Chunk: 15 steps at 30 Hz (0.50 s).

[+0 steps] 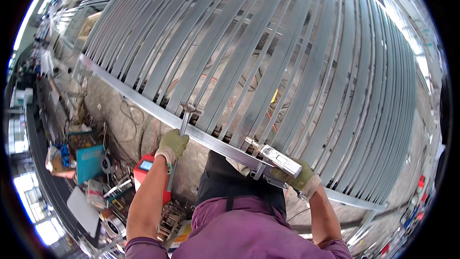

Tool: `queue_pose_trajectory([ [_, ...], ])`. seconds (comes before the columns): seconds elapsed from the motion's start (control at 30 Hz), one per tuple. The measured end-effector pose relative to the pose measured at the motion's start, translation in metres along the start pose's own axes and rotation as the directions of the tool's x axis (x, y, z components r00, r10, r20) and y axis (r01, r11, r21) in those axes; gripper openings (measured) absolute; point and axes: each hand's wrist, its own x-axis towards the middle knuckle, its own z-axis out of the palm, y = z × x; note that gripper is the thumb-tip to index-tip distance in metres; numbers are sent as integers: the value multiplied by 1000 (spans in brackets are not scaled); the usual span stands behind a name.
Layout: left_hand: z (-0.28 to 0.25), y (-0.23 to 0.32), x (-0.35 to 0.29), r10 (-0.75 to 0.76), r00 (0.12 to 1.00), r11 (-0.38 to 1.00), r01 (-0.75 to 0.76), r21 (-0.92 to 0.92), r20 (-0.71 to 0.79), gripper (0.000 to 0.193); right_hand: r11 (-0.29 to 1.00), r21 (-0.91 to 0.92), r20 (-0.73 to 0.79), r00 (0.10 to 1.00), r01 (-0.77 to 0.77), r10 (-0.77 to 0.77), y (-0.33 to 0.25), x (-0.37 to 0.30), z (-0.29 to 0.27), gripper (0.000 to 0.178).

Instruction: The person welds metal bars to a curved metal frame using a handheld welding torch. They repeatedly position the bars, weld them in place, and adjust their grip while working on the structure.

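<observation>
A red machine [143,172] with a small pale blue screen [145,165] on top stands on the floor just left of the left forearm, and farther left a flat teal box [89,162] lies among clutter beside a crumpled brown carton [58,165].

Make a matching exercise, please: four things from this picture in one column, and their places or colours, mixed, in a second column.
1. hammer
2. latch
3. red box
4. slats

a. on the floor, lower left
b. in the left hand
c. grey, laid in rows across the frame
d. held by the right hand against the frame

Pairs: 1-b, 2-d, 3-a, 4-c
</observation>
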Motion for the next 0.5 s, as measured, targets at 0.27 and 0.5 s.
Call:
queue_pose_trajectory([
  [0.27,-15,-18,35,152,987,904,-156,399,42,39,876,-482,-214,973,-26,-89,-34,1,90,44],
  [0.5,-37,-40,66,276,949,914,-308,265,151,43,924,-375,-236,972,-79,-13,-56,17,142,44],
])
